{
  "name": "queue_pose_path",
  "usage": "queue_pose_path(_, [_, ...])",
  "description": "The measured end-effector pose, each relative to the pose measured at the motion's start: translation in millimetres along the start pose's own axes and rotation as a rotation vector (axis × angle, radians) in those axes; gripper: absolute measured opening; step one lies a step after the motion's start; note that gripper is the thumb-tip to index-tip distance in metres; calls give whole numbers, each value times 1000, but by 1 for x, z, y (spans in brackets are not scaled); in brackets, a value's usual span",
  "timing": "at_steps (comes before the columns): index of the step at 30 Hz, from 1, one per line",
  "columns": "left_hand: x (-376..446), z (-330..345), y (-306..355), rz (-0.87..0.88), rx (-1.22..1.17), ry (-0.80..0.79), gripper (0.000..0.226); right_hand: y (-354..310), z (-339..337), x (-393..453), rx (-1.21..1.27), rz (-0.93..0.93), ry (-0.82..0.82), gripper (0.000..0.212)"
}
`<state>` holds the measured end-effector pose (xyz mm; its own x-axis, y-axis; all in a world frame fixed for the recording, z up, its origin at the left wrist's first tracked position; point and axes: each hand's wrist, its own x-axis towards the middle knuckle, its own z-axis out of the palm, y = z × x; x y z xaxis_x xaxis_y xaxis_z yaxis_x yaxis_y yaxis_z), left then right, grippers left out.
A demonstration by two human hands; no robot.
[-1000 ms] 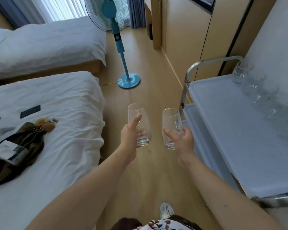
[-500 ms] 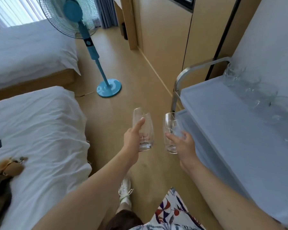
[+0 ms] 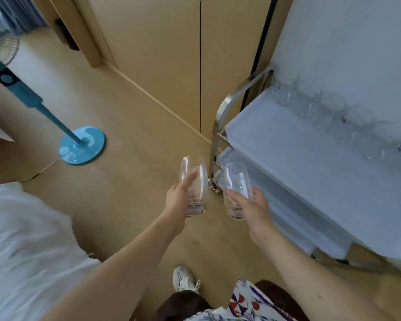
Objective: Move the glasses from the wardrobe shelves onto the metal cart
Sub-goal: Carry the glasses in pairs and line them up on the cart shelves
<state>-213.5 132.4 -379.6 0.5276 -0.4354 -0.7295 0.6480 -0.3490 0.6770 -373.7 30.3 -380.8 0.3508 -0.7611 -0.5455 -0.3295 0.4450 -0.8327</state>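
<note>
My left hand (image 3: 180,200) grips a clear stemless glass (image 3: 196,174) upright over the wooden floor. Beside it, my right hand (image 3: 252,208) holds a second clear glass (image 3: 235,176), just left of the metal cart (image 3: 220,126). The cart's top shelf (image 3: 310,163) is pale blue-grey. A row of several clear glasses (image 3: 329,114) stands along its far edge against the wall, blurred. Both held glasses are apart from the cart.
A blue standing fan (image 3: 81,144) stands on the floor at left. A white bed (image 3: 21,239) fills the lower left. Wooden wardrobe doors (image 3: 162,54) rise behind the cart. My foot in a white shoe (image 3: 183,278) is on the floor below.
The view has swung right and closer to the cart; the fan and bed slid left. Both hands still hold their glasses, now nearer the cart's left end.
</note>
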Motion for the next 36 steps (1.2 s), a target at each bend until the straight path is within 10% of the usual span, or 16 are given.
queue_pose_path(7, [38,24,7,-108,160,-108,81,19,-7,14,121,111,140,69])
queue_pose_path(18, [90,92,-11,-215,382,-110,54,64,-37,87,235,264,184,58])
queue_pose_path(23, [126,100,-30,-236,362,-105,53,104,-38,117,254,325,162,99])
queue_pose_path(28, [161,95,-52,-284,365,-143,58,118,-43,134,279,346,223,47])
queue_pose_path(36, [244,92,-98,-268,374,-245,54,167,-23,183,298,254,317,51])
